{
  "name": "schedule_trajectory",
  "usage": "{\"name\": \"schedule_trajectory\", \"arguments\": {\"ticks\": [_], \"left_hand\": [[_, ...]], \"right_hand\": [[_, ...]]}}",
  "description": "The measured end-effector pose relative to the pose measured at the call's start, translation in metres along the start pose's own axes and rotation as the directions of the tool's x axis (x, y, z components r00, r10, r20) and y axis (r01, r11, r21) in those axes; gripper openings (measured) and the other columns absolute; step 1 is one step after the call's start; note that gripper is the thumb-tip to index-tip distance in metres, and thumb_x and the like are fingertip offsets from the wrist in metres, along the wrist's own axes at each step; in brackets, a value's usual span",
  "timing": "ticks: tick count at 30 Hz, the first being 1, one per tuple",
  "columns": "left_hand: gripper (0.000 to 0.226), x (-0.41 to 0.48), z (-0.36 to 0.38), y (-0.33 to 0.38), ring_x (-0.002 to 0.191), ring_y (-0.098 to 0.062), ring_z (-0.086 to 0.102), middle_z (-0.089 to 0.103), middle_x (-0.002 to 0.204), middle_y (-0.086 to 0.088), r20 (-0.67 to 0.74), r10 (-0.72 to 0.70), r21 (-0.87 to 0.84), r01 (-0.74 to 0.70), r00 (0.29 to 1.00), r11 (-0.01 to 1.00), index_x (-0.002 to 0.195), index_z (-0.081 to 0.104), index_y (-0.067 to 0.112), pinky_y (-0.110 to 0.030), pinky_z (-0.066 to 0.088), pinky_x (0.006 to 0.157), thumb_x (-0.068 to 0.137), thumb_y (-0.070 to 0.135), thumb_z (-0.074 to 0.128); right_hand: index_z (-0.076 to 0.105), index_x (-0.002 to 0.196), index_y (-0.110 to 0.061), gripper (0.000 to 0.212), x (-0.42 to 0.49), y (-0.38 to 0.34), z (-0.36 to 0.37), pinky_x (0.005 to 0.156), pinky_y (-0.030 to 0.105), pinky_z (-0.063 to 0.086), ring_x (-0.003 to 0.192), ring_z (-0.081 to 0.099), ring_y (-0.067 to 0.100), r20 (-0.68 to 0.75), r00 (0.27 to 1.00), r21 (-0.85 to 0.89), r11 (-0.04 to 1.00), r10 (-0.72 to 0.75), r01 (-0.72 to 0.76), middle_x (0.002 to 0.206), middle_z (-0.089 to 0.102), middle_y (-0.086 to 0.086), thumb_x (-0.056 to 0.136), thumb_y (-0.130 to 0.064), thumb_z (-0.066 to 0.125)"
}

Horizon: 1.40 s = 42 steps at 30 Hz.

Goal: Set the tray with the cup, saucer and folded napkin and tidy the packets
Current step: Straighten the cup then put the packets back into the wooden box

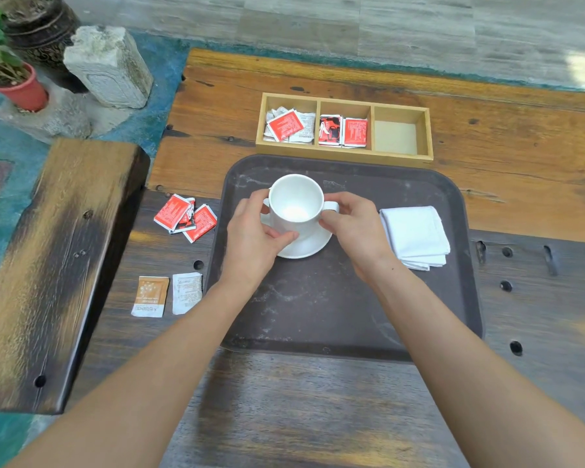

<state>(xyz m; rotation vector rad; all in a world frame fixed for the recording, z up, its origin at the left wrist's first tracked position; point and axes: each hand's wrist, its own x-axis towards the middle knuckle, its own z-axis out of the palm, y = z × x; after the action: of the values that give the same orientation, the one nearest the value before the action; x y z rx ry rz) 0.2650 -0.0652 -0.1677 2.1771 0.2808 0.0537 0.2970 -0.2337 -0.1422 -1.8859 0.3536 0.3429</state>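
On the dark tray (345,315), toward its far left part, a white cup (296,202) stands upright on a white saucer (309,246), mouth up and empty. Its handle (331,207) points right, toward the folded white napkin (416,236). The left hand (255,236) wraps the cup's left wall, thumb on its near side; the right hand (355,224) pinches the handle. The napkin lies flat at the tray's right side, long axis running near to far, clear of the saucer. The tray's near half is bare. Beyond the tray's far edge, just beside it, a three-compartment wooden box (345,155) lies with its long axis left to right: packets fill the left and middle compartments; the right one is vacant. Left of the tray on the wooden table (301,417), three red packets (184,217) overlap in a heap. Nearer, an orange packet (150,296) and a white packet (187,292) lie side by side, apart.
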Motion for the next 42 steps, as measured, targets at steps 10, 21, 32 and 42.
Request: {"name": "schedule_trajectory", "arguments": {"ticks": [10, 21, 32, 42], "left_hand": [[0.074, 0.001, 0.004, -0.004, 0.071, 0.005, 0.068, 0.053, 0.116, 0.005, 0.009, 0.002, 0.008, -0.002, 1.0, 1.0, 0.134, 0.053, 0.027, 0.001, 0.041, 0.067, 0.07, 0.021, 0.09], [0.093, -0.007, -0.018, -0.007, 0.081, -0.009, 0.069, 0.052, 0.131, 0.001, 0.14, -0.011, 0.036, 0.006, 0.99, 0.999, 0.152, 0.035, 0.034, -0.03, 0.058, 0.086, 0.076, 0.015, 0.084], [0.059, -0.071, -0.144, -0.094, 0.112, -0.039, 0.056, 0.061, 0.112, -0.018, -0.151, -0.313, 0.39, 0.348, 0.938, 0.853, 0.122, 0.062, 0.011, -0.046, 0.046, 0.097, 0.075, 0.04, 0.081], [0.058, -0.098, -0.145, -0.114, 0.112, -0.03, 0.052, 0.057, 0.112, -0.007, -0.134, -0.321, 0.366, 0.348, 0.937, 0.863, 0.133, 0.053, 0.019, -0.04, 0.047, 0.088, 0.084, 0.043, 0.073]], "right_hand": [[0.073, 0.116, -0.023, 0.032, 0.001, 0.001, -0.001, 0.099, 0.05, 0.056, 0.112, 0.066, 0.02, 0.016, 0.999, -0.044, 0.999, -0.029, 0.03, 0.114, 0.074, -0.001, 0.088, -0.012, 0.061], [0.065, 0.131, -0.024, 0.051, -0.009, -0.007, -0.01, 0.104, 0.035, 0.051, 0.125, 0.062, 0.02, 0.07, 0.995, -0.178, 0.981, -0.064, 0.076, 0.129, 0.07, -0.001, 0.087, 0.0, 0.057], [0.061, 0.129, -0.016, 0.045, -0.08, -0.043, 0.06, 0.088, 0.028, 0.045, 0.121, 0.055, 0.02, 0.167, 0.762, -0.462, 0.633, -0.625, 0.621, 0.13, 0.058, 0.0, 0.087, 0.001, 0.058], [0.05, 0.146, -0.017, 0.06, -0.016, -0.062, 0.173, 0.093, 0.047, 0.051, 0.114, 0.056, 0.039, 0.557, 0.746, -0.662, 0.347, -0.364, 0.664, 0.134, 0.053, 0.013, 0.089, 0.001, 0.057]]}}
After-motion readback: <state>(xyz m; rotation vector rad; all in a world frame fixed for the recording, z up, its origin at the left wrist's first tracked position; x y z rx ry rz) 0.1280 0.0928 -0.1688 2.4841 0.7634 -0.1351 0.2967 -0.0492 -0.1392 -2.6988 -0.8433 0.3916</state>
